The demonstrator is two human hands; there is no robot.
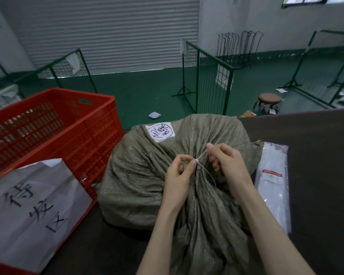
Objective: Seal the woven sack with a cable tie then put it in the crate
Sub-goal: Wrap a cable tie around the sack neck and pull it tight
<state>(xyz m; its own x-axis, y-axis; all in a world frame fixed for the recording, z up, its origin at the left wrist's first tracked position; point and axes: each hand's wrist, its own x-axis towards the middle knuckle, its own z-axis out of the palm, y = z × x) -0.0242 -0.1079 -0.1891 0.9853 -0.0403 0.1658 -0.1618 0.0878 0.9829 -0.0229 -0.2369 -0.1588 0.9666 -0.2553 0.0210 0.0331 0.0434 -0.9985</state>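
While the woven sack (147,175) lay beside the red crate (54,124), left hand (179,173) pinched the cable tie (200,158) head; right hand (226,161) gripped its tail.

The red crate (54,133) runs off the left edge, and a white paper sign (28,211) covers its near wall. The cable tie (202,158) loop disappears behind the gathered neck of the woven sack (147,175). The sack's handwritten label (160,132) is unreadable, as is the print on the clear packet (272,181) at right.
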